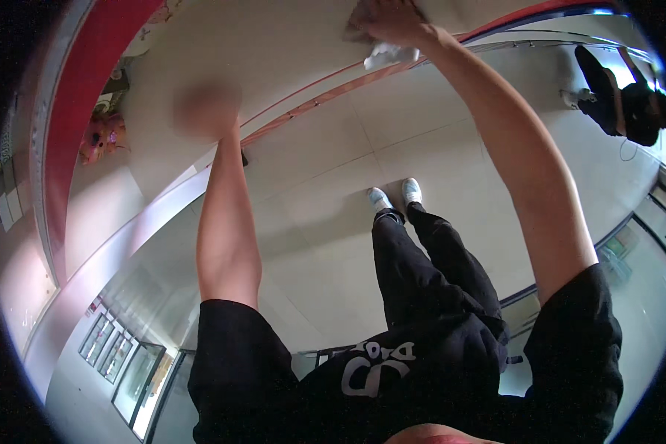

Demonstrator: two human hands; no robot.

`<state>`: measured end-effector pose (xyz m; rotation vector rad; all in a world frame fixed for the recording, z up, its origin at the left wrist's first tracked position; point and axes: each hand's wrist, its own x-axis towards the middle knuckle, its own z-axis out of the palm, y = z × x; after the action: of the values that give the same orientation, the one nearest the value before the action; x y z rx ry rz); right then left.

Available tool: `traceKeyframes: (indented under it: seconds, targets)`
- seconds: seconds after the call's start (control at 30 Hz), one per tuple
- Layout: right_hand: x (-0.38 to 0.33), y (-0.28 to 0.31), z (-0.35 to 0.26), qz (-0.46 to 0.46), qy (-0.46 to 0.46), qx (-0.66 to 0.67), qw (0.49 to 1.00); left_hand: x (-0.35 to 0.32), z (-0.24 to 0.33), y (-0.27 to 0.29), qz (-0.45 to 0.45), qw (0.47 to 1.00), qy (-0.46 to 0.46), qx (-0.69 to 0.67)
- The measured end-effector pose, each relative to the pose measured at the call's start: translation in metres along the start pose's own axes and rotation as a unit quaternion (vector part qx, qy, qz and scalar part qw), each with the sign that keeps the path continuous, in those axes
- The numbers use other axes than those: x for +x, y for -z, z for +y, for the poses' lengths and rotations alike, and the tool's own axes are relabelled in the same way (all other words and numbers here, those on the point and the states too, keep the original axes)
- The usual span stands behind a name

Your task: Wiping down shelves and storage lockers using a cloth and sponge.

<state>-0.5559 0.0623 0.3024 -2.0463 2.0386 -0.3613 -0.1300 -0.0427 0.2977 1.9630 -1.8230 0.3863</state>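
Note:
At the top, my right hand (396, 24) presses against a pale, smooth panel (288, 44) beside its red edge. A crumpled whitish cloth or wipe (389, 56) is under that hand and sticks out below it. Further left, my left hand (209, 111) is a smeared blur against or just in front of the same panel, so its fingers cannot be made out. Both my arms are raised and stretched forward.
A pink plush toy (103, 138) and other small items sit at the left, inside a red frame (55, 111). A person in dark clothes (618, 100) is at the upper right. My feet stand on a light tiled floor (318, 214). Glazed frames (137, 381) show at the lower left.

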Motion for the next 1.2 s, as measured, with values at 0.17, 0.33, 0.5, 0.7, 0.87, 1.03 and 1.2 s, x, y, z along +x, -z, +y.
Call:
traceKeyframes:
  seconds: [0.17,0.33,0.5,0.7,0.87,1.03,1.2]
  targets:
    - [-0.006,0.021,0.000,0.018,-0.015,-0.100,0.995,0.000,0.015,-0.003,0.022,1.000,0.005,-0.016]
    - [0.008,0.086,-0.078,-0.473,-0.080,0.051,0.876,0.003,0.001,0.006,-0.013,1.000,0.026,-0.012]
    - [0.013,0.071,-0.077,-0.499,0.090,-0.137,0.851,0.002,-0.013,0.006,-0.038,0.999,0.026,0.008]
    - [-0.028,-0.011,-0.021,0.011,-0.072,-0.041,0.996,-0.002,0.013,0.005,-0.028,1.000,0.000,-0.015]
    - [-0.028,0.003,-0.038,-0.004,-0.092,-0.109,0.990,-0.002,0.007,0.007,-0.039,0.999,0.021,-0.023]
    - [-0.001,-0.018,-0.049,0.090,-0.044,-0.235,0.967,0.002,-0.017,0.014,-0.023,0.999,0.020,0.008]
    - [0.013,-0.065,0.040,0.344,0.079,-0.514,0.782,-0.001,0.025,0.012,-0.048,0.998,0.036,-0.026]
